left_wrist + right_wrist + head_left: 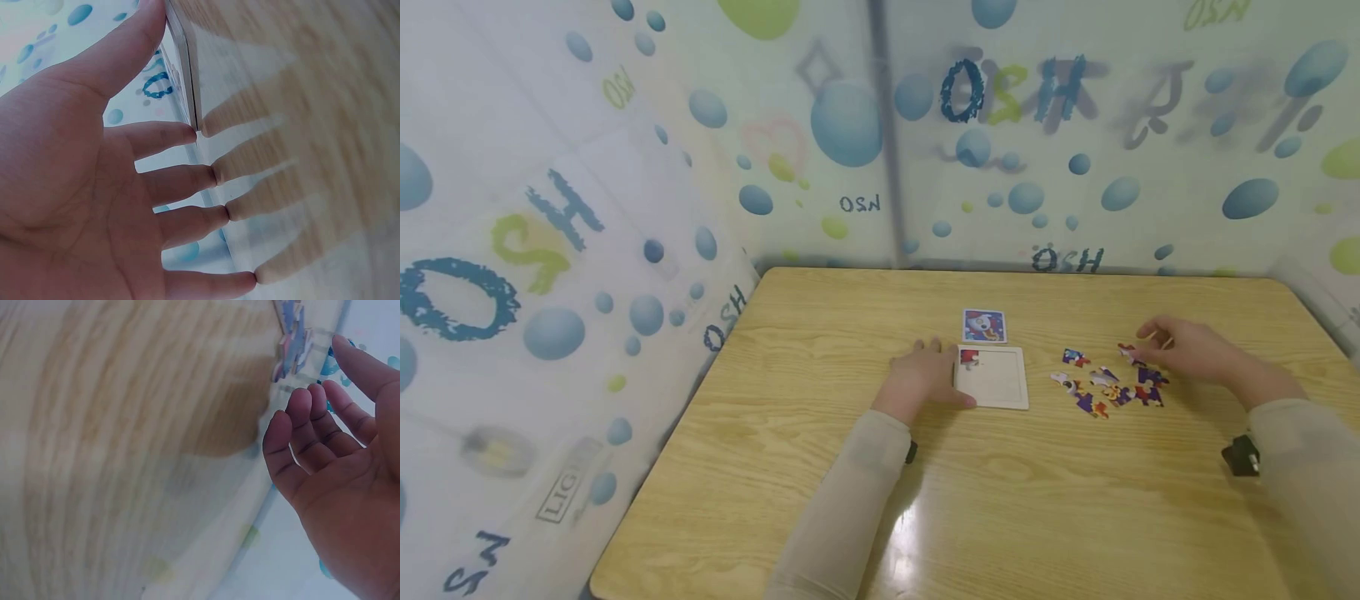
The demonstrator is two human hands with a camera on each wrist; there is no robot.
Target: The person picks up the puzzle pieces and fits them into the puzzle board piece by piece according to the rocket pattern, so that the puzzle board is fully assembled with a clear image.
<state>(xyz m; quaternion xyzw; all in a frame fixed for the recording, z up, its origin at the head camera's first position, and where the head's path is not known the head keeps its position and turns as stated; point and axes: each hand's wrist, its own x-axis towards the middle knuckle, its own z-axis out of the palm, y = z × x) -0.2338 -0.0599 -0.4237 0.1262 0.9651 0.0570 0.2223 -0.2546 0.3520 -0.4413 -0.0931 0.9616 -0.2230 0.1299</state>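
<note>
My left hand lies at the left side of a white puzzle board. Its thumb is on the board's near left corner, and the fingertips touch the tabletop, straight and spread. One red puzzle piece sits in the board's far left corner. Over the right side of a group of loose puzzle pieces, my right hand hovers with loosely bent fingers. The right wrist view shows a gap between thumb and fingers, with several pieces just beyond; whether the thumb touches one cannot be told.
A square picture card with a cartoon dog lies behind the board. The wooden table meets printed curtains at its back and left. Dark wrist devices show below both wrists.
</note>
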